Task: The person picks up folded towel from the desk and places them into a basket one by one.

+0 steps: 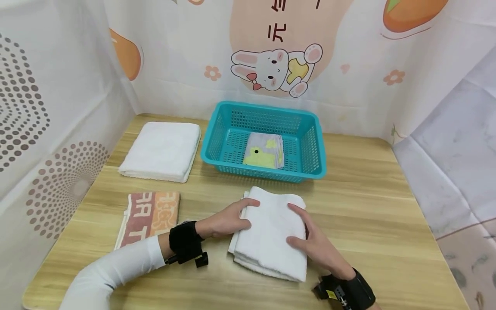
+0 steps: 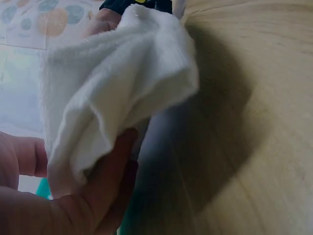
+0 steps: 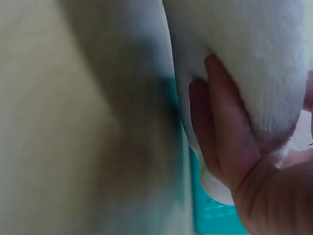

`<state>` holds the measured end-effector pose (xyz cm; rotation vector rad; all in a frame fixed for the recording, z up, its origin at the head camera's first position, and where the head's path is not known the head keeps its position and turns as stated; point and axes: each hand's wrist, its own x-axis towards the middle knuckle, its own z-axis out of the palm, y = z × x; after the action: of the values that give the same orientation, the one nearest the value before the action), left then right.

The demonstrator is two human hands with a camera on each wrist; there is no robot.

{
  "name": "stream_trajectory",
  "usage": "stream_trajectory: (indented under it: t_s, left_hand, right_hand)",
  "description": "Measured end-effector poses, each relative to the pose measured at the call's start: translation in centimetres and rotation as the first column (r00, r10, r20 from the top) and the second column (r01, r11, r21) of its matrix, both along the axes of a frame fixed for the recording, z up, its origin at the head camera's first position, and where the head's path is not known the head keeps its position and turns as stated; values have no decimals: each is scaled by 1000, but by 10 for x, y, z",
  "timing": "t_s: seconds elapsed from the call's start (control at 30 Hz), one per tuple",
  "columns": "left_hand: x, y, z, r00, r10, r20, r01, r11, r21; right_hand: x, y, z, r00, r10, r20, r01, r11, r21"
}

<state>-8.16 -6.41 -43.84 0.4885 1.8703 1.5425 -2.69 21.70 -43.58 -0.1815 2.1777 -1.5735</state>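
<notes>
A folded white towel [image 1: 271, 237] is held between both hands, in front of the basket. My left hand [image 1: 227, 219] grips its left edge, thumb and a finger on the top face. On the opposite edge, my right hand [image 1: 318, 247] grips it the same way. In the left wrist view the towel [image 2: 122, 78] shows its loose folded layers, with fingers [image 2: 110, 171] curled underneath and a shadow on the table beside it. The right wrist view has fingers [image 3: 227, 117] tucked against the towel's underside.
Behind the towel stands a teal plastic basket [image 1: 263, 173] with a grey and yellow folded cloth [image 1: 263, 150] inside. Another folded white towel [image 1: 160, 150] lies at the back left of the wooden table [image 1: 360, 193]. A red and orange patterned towel [image 1: 151, 215] lies near the left forearm.
</notes>
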Motion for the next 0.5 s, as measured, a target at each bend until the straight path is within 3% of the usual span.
stream_trajectory:
  t_s: [0.17, 0.3, 0.5]
  left_hand:
    - [3, -9, 18, 996, 3, -94, -2, 1000, 10]
    - [3, -13, 35, 995, 19, -95, -12, 997, 74]
    - [1, -15, 53, 991, 55, -122, -43, 994, 100]
  right_hand:
    - [-2, 3, 20, 998, 52, -36, -54, 997, -60]
    - [-4, 5, 36, 995, 59, -85, -66, 995, -77]
    - [-12, 6, 49, 984, 49, -173, -57, 998, -40]
